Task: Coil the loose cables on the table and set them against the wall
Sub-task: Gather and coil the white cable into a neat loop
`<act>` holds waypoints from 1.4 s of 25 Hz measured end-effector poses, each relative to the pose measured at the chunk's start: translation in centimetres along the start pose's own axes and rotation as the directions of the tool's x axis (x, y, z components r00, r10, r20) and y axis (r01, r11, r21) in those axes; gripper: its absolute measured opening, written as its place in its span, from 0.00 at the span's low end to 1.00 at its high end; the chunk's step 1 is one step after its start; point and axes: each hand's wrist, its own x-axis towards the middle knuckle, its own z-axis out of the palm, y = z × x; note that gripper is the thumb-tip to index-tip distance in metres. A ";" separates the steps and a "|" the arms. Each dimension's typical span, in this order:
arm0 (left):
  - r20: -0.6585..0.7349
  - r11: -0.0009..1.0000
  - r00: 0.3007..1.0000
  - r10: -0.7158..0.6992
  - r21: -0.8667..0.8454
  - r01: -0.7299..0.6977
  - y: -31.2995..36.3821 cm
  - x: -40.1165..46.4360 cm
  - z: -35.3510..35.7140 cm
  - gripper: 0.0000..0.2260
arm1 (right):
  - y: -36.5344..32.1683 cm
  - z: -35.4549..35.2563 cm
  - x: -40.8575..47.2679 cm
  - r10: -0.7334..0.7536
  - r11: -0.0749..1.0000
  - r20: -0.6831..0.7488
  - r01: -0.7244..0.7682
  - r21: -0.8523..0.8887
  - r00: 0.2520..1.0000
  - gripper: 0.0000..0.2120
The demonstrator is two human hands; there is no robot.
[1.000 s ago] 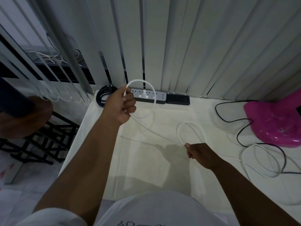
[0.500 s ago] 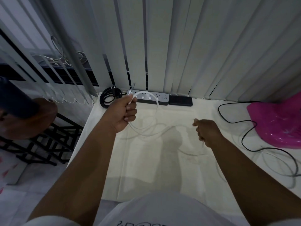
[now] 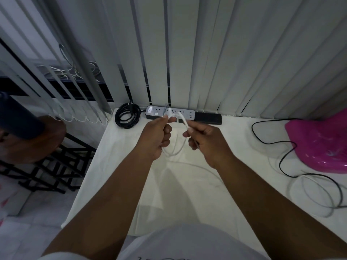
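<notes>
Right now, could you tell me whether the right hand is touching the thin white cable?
Touching: the head view shows the right hand pinching the thin white cable between thumb and fingers.

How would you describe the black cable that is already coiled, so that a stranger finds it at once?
Start at the vertical blinds behind the white table and go to the table's far left corner. There, just left of the power strip, lies the coiled black cable. Unlike the loose black cable near the pink object, it is wound in tight rings.
</notes>
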 end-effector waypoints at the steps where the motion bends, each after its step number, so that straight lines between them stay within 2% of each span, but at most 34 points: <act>1: -0.001 1.000 1.000 -0.006 -0.008 0.006 -0.1 0.0 0.2 0.14 | 0.3 0.3 -0.3 -0.008 1.000 -0.006 0.007 -0.027 1.000 0.15; 4: 0.036 0.999 0.999 -0.021 -0.039 0.022 -0.3 0.0 0.7 0.15 | 1.0 0.6 -1.0 -0.039 0.991 -0.013 0.037 -0.129 0.999 0.11; 6: 0.058 1.000 0.998 -0.017 -0.024 0.018 -0.6 -0.1 0.9 0.15 | 1.4 0.6 -1.2 -0.023 0.986 -0.028 0.018 -0.169 0.999 0.03; 7: 0.061 1.000 0.998 -0.011 -0.016 0.012 -0.7 -0.1 1.0 0.14 | 1.6 0.5 -1.2 -0.004 0.980 -0.044 -0.004 -0.197 0.999 0.05; 8: 0.061 1.000 0.998 -0.008 -0.020 0.009 -0.7 -0.1 1.1 0.14 | 1.8 0.5 -1.2 0.014 0.971 -0.064 -0.029 -0.237 0.998 0.11; 10: 0.070 0.995 0.997 -0.016 -0.096 0.023 -0.6 0.0 1.2 0.14 | 2.5 0.3 -1.6 0.007 0.944 -0.132 -0.051 -0.327 0.991 0.18; 13: 0.143 0.955 0.989 -0.043 -0.285 0.083 -0.3 0.1 1.3 0.16 | 3.4 -0.4 -2.0 -0.066 0.949 -0.305 -0.034 -0.312 0.950 0.15; 15: 0.229 0.929 0.970 -0.082 -0.335 0.158 -0.1 -0.1 1.3 0.17 | 3.5 -0.8 -1.9 -0.021 0.962 -0.358 -0.078 -0.262 0.934 0.15; 17: 0.310 0.915 0.945 -0.099 -0.345 0.209 0.0 -0.3 1.5 0.17 | 3.5 -1.0 -1.5 0.069 0.971 -0.283 -0.129 -0.200 0.957 0.18; 20: 0.365 0.912 0.926 -0.097 -0.341 0.230 0.4 -0.6 1.8 0.17 | 3.5 -1.0 -1.1 0.090 0.988 -0.172 -0.110 -0.111 0.981 0.07; 22: 0.343 0.911 0.935 -0.095 -0.349 0.221 0.5 -0.4 1.7 0.18 | 3.4 -1.0 -1.1 0.050 0.987 -0.192 -0.078 -0.137 0.980 0.03; 26: 0.303 0.931 0.948 -0.094 -0.311 0.192 0.4 -0.3 1.6 0.19 | 3.6 -1.2 -1.0 -0.019 0.950 -0.185 -0.041 -0.310 0.982 0.06; 28: 0.287 0.943 0.954 -0.092 -0.281 0.175 0.7 -0.3 1.4 0.18 | 4.2 -2.1 -1.0 -0.009 0.916 -0.071 -0.020 -0.402 0.997 0.08; 30: 0.272 0.953 0.958 -0.094 -0.253 0.166 1.6 -0.1 0.6 0.18 | 5.6 -3.7 -1.5 0.065 0.903 0.142 0.003 -0.429 0.988 0.11; 32: 0.254 0.958 0.962 -0.099 -0.235 0.161 3.0 0.1 -0.8 0.18 | 7.6 -6.4 -2.2 0.202 0.921 0.274 -0.087 -0.381 0.940 0.17; 33: 0.241 0.958 0.966 -0.096 -0.240 0.155 3.7 0.2 -1.7 0.18 | 8.5 -8.0 -2.5 0.261 0.926 0.270 -0.161 -0.342 0.927 0.19; 35: 0.203 0.953 0.975 -0.093 -0.264 0.146 4.6 0.4 -3.2 0.18 | 10.2 -11.4 -3.0 0.319 0.918 0.168 -0.260 -0.301 0.933 0.19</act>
